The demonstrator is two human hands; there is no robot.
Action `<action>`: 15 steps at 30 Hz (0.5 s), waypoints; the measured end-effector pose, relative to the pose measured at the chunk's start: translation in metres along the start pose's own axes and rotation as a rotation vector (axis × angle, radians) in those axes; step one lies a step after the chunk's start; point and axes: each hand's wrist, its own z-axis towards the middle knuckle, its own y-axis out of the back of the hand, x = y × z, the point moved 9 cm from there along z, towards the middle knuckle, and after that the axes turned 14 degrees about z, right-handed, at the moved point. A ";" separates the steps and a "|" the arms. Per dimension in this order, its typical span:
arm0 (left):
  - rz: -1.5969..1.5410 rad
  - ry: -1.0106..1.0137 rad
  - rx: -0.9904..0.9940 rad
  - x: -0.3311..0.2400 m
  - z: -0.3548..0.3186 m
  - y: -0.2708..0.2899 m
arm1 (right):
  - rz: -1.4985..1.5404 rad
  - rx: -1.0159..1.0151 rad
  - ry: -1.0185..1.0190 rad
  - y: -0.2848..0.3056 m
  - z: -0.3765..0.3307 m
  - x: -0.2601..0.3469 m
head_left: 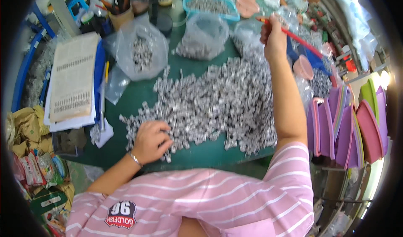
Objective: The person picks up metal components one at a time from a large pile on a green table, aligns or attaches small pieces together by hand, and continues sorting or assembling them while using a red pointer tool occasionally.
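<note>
My left hand [151, 141] rests, fingers curled, on the big pile of small shiny metal parts [214, 102] on the green table [138, 96]. My right hand [273, 38] is far out, closed around a red stick [300, 39].

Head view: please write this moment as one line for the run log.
left hand: resting on pile of small silver parts | right hand: raised, gripping red stick | surface: green table
</note>
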 end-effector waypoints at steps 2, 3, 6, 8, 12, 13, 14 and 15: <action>-0.001 0.003 0.007 0.001 -0.001 -0.001 | -0.080 0.012 0.068 -0.002 -0.033 0.002; 0.004 0.011 0.002 0.002 -0.004 0.001 | -0.036 0.052 0.139 -0.002 -0.045 0.002; 0.000 0.001 0.004 0.002 -0.002 -0.004 | -0.124 0.093 0.120 0.014 -0.086 -0.006; 0.003 0.002 0.018 0.003 -0.004 -0.007 | -0.046 0.128 0.018 0.009 -0.119 -0.016; -0.012 -0.013 0.019 0.001 -0.003 -0.006 | -0.104 0.314 -0.060 0.012 -0.175 -0.044; -0.021 -0.018 0.015 0.001 -0.002 -0.005 | -0.234 0.382 -0.004 0.006 -0.189 -0.045; -0.019 -0.014 0.022 0.002 -0.002 -0.005 | -0.276 0.393 0.000 0.007 -0.201 -0.053; -0.043 -0.043 0.027 0.001 -0.003 -0.005 | -0.318 0.404 0.003 0.008 -0.215 -0.061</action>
